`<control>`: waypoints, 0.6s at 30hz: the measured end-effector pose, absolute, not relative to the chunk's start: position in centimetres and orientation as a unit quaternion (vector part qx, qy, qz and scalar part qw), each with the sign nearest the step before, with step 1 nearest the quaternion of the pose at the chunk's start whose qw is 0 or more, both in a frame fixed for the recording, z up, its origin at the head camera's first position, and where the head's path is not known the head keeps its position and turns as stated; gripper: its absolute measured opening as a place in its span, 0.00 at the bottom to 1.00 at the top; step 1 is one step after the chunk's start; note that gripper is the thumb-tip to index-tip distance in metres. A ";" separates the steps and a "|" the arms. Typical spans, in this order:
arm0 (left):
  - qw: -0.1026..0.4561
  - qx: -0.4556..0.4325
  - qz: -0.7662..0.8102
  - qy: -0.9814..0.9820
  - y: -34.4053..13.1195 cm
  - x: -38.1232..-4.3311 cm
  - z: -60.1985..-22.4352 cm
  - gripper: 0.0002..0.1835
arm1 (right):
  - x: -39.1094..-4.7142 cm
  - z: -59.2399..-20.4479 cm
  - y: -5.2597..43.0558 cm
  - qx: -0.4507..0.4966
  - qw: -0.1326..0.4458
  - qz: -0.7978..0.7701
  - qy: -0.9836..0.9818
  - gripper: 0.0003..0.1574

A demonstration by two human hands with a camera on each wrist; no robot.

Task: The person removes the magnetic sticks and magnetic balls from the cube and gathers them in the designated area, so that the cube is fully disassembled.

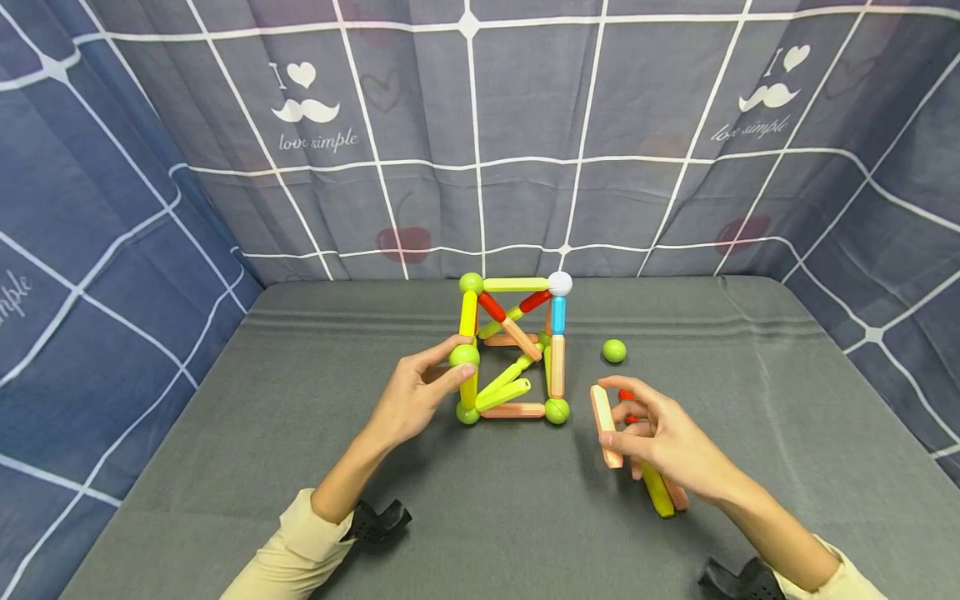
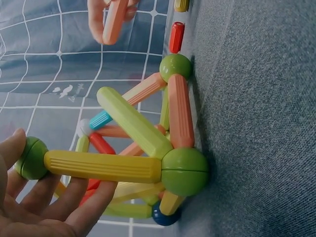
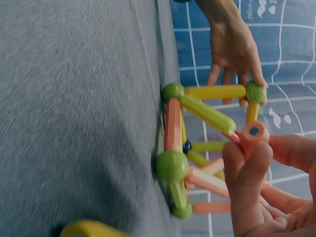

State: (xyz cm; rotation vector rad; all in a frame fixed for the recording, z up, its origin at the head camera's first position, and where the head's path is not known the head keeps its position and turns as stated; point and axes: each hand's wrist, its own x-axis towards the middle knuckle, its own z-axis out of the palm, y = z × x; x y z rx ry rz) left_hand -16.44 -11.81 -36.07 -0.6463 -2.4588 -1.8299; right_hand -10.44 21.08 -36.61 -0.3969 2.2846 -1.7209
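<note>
A box-like frame of magnetic rods and balls stands on the grey cloth in the head view. My left hand pinches the green ball at its upper near left corner, atop an upright yellow rod. My right hand holds a peach rod between thumb and fingers, to the right of the frame and apart from it. One rod end faces the right wrist camera. A light green rod slants up from the lower near left green ball, its upper end free. A white ball tops the far right corner.
A loose green ball lies right of the frame. Under and beside my right hand lie a yellow rod, a brownish rod and a partly hidden red piece. Blue-grey checked curtains enclose the back and sides.
</note>
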 end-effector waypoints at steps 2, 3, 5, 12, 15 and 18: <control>0.005 -0.207 -0.584 -0.784 -11.8 -16.4 -36.0 0.22 | -10.3 -36.7 21.7 -0.126 0.133 -0.588 0.787 0.36; 0.005 -0.208 -0.585 -0.784 -11.8 -16.4 -36.0 0.22 | -10.2 -36.7 22.1 -0.125 0.135 -0.586 0.789 0.36; 0.005 -0.207 -0.585 -0.784 -11.8 -16.4 -36.1 0.22 | -10.0 -36.8 22.6 -0.122 0.135 -0.580 0.794 0.35; 0.003 -0.206 -0.589 -0.781 -11.8 -16.4 -36.0 0.23 | -9.6 -37.6 24.7 -0.121 0.136 -0.588 0.788 0.34; 0.003 -0.207 -0.590 -0.781 -11.8 -16.4 -36.0 0.23 | -9.4 -37.9 25.5 -0.111 0.142 -0.588 0.789 0.33; 0.002 -0.211 -0.592 -0.778 -11.8 -16.5 -36.1 0.23 | -9.1 -38.2 26.3 -0.112 0.126 -0.571 0.804 0.32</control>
